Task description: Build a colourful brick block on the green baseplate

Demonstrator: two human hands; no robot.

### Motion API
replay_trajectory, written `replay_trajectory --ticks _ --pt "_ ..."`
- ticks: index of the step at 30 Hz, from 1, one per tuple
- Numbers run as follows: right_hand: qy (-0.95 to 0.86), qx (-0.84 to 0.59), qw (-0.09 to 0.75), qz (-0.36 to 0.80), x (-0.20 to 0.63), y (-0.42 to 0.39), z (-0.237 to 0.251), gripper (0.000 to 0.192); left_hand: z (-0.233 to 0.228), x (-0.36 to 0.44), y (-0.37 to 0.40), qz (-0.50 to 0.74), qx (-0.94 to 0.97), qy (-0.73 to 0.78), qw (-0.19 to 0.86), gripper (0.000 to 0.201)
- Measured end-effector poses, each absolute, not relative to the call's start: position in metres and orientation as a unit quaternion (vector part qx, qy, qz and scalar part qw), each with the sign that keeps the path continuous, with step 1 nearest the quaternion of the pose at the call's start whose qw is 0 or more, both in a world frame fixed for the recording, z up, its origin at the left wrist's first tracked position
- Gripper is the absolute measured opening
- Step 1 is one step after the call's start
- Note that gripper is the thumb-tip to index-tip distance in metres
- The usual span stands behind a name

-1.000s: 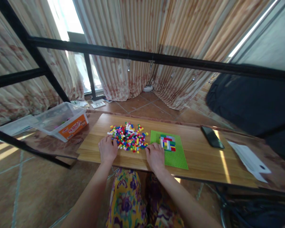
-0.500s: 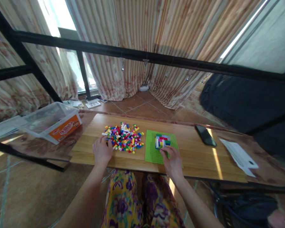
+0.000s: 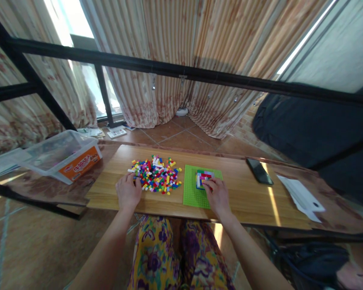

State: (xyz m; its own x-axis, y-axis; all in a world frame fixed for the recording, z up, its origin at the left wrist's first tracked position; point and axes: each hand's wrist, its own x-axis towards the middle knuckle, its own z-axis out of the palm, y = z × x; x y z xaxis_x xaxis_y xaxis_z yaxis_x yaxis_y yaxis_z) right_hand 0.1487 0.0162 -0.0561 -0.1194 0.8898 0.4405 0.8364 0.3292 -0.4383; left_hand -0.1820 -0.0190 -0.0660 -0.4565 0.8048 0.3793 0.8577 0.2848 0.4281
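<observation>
A colourful, loose pile of small toy bricks lies on the wooden table. At its left edge rests my left hand, fingers loosely bent and apart, touching the outer bricks. A low block built of toy bricks, with red, white, blue and green parts, stands on the green baseplate. My right hand reaches over the near right side of this block. Its thumb and forefinger are pinched on a toy brick at the top of the block; the fingers largely hide that brick.
A black phone and a white sheet-like piece with a hole lie to the right. On the left stands a clear plastic box with an orange label. A dark metal bar crosses beyond the table, before the curtains.
My right hand has moved forward from the near edge of the brick block onto its top. My left hand stays at the pile. The whole view has shifted slightly.
</observation>
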Motion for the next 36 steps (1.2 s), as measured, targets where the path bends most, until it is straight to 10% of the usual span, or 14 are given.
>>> replay_trajectory --ticks 36 --pt "-0.741 -0.559 0.372 0.015 0.148 0.005 -0.065 0.029 -0.067 -0.181 -0.020 -0.295 -0.518 -0.801 0.051 0.034"
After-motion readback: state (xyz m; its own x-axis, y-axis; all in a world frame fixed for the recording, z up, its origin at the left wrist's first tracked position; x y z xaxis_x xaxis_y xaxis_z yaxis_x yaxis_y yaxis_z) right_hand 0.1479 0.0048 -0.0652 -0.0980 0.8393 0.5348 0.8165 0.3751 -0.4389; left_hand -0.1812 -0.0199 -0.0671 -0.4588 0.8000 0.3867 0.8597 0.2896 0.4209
